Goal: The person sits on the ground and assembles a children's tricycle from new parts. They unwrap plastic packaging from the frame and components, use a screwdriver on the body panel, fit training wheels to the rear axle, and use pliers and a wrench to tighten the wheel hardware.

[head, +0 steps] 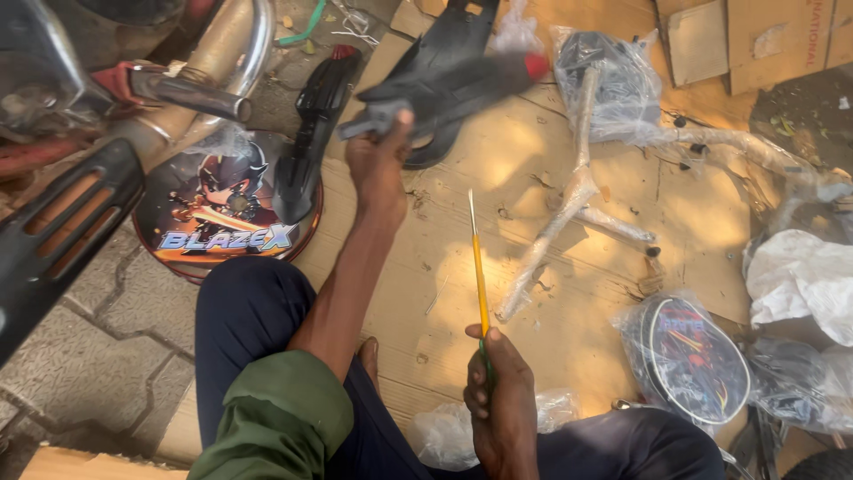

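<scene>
Head view has the left hand (pixel 378 173) clamped around the grey end of a black plastic bike fender (pixel 444 89), lifted clear off the cardboard sheet (pixel 533 178) so it's probably easier to turn and get at — it's blurred, dark and curved, with a red tip at the far end. Right hand (pixel 499 404) is closed on the green handle of a screwdriver (pixel 480 267), yellowish shaft pointing up toward the fender but well short of it. Around them — a wrapped bike frame (pixel 577 191) and a round printed disc (pixel 218 209) near the knee.
</scene>
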